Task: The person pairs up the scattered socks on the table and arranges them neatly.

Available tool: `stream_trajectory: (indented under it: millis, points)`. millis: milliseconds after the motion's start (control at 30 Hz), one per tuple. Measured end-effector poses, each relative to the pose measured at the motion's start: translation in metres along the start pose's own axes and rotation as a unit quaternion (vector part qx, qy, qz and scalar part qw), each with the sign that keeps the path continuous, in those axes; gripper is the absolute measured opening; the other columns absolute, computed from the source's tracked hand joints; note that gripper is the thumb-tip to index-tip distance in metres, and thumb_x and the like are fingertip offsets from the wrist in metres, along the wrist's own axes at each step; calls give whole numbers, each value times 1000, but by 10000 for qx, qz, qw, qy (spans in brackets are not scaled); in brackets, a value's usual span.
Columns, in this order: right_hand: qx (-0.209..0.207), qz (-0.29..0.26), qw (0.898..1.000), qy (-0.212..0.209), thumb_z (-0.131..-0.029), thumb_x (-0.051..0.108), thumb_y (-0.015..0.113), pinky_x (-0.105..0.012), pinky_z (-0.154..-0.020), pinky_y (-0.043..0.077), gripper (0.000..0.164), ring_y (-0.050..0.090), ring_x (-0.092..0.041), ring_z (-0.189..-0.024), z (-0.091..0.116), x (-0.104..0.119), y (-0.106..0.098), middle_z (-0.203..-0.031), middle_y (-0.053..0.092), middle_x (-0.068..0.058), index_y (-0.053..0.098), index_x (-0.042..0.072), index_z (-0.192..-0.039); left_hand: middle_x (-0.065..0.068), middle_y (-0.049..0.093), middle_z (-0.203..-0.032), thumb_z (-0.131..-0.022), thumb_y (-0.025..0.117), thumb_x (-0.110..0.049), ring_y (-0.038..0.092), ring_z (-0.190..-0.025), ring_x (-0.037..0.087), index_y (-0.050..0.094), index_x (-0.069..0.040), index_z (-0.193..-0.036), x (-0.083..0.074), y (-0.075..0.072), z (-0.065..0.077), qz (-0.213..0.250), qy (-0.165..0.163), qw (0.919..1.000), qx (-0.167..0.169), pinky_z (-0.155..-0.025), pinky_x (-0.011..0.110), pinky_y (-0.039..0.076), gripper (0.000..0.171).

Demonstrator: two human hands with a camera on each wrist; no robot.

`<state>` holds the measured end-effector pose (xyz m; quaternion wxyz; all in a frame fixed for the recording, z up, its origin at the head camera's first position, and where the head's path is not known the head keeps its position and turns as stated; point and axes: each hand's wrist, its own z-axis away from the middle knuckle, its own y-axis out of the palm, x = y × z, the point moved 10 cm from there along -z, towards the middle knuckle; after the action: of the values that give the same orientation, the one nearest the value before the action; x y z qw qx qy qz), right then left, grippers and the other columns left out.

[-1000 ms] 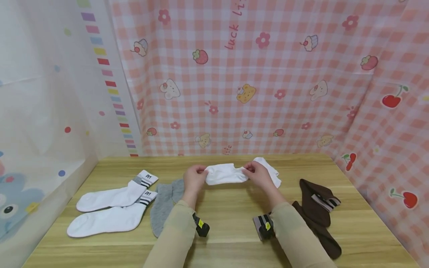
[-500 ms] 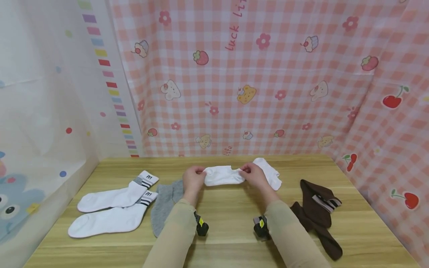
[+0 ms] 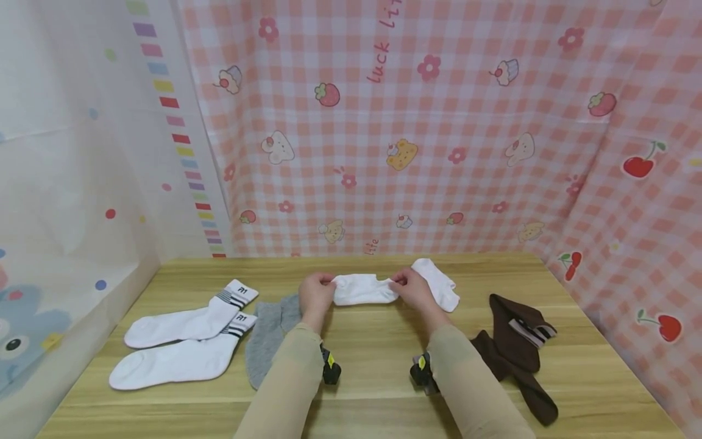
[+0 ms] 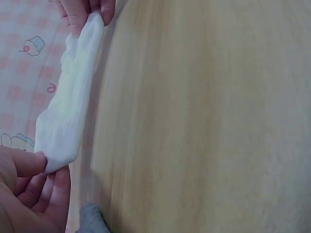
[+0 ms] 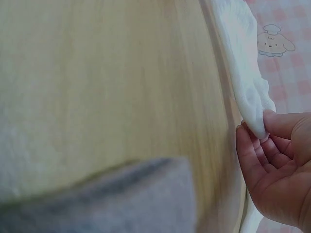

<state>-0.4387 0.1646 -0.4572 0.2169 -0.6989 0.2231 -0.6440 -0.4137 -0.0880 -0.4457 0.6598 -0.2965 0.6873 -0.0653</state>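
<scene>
My right hand (image 3: pixel 415 290) has drifted slightly left, toward my left hand (image 3: pixel 317 296); each pinches an end of a white sock (image 3: pixel 363 289), my arms (image 3: pixel 286 379) reaching far.

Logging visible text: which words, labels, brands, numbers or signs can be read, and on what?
"luck li", next letter cut off: pink checked curtain, top.
"life": same curtain, lower.
Red letter, left wrist view, unclear: same curtain.
"A1"-like mark, too small to be certain: farther striped white sock cuff.
Similar mark, equally uncertain: nearer striped white sock cuff.
Held white sock: none visible.
</scene>
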Motion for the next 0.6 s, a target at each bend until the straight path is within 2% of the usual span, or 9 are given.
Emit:
stream_trajectory:
  millis: [333,600]
  points:
    - [72,-15,10000,48,-92,7,67,-26,-67,47,11,56,-19,-78,3,1,1,-85,61,-9,65,-3,-96,9,71,-84,-85,71,-3,65,-83,27,76,-3,-90,0,1,-1,-309,40,9995,-6,-78,40,53,7]
    - [59,248,9996,-132,-90,6,68,-35,-77,49,10,58,-23,-83,2,3,3,-85,63,-9,67,-3,-95,10,71,-82,-82,69,1,66,-83,28,75,-1,-88,0,2,-2,-428,263,9987,-55,-78,40,53,9]
